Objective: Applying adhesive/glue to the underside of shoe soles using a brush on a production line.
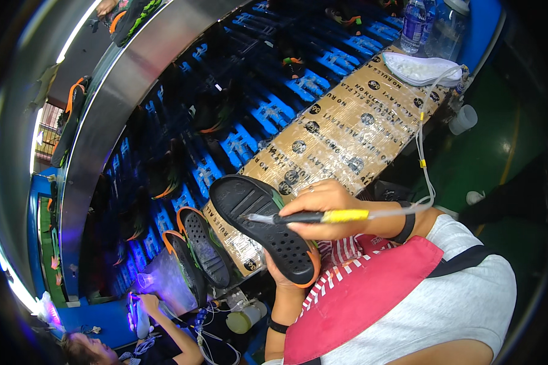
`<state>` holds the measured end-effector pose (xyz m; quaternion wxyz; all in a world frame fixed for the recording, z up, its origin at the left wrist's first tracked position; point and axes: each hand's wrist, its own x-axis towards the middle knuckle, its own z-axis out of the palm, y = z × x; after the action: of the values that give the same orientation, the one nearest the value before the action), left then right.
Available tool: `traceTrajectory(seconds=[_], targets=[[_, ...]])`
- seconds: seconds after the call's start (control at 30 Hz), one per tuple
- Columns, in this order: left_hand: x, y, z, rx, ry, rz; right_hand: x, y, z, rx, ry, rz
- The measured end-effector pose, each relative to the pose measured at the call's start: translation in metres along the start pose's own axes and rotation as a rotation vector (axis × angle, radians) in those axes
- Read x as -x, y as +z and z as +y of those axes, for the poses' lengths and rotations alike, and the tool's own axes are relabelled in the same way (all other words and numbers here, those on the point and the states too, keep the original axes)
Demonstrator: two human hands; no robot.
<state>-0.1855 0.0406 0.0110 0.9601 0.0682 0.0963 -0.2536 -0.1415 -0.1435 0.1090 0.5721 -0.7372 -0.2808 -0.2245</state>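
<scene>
A black shoe sole (240,204) with an orange-edged heel is held tilted in front of me, its ridged and perforated inner face up. My left hand (277,272) grips it from below near the heel; most of its fingers are hidden behind the sole. My right hand (329,204) is closed around a black-and-yellow brush (304,217) fed by a clear tube (402,210). The bristles are at the middle of the sole's inner face; whether they touch cannot be made out. Two more black soles (204,249) with orange edges stand just left of the held one.
Printed cardboard (347,131) covers the bench ledge. Beyond it runs a dark conveyor with blue slats (274,112) bearing shoe parts. Bottles (413,27) and a white-lined tray (417,68) sit far right; a jar of yellowish liquid (243,319) stands near left. A co-worker's hand (147,302) shows lower left.
</scene>
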Motion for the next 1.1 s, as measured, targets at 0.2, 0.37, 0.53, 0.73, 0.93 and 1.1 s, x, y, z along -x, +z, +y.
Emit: traceTrajectory(seconds=[0.2, 0.37, 0.53, 0.73, 0.93, 1.1], targets=[[0.007, -0.002, -0.008, -0.232, -0.001, 0.143, -0.017, 0.029, -0.004, 0.291, -0.148, 0.14], [0.006, 0.0, -0.006, -0.427, 0.016, 0.142, -0.005, 0.049, 0.003, 0.367, -0.185, -0.041], [0.012, -0.009, -0.001, 0.002, -0.028, 0.097, -0.009, 0.05, 0.005, 0.064, -0.302, -0.135], [0.01, -0.02, 0.007, -0.315, 0.004, 0.063, -0.015, 0.047, 0.003, 0.236, -0.213, 0.088], [0.016, -0.021, 0.011, -0.401, 0.053, 0.155, -0.005, 0.05, 0.003, 0.16, -0.308, -0.211], [0.013, -0.025, 0.02, -0.32, 0.118, -0.15, -0.006, 0.05, -0.003, 0.097, -0.223, 0.052]])
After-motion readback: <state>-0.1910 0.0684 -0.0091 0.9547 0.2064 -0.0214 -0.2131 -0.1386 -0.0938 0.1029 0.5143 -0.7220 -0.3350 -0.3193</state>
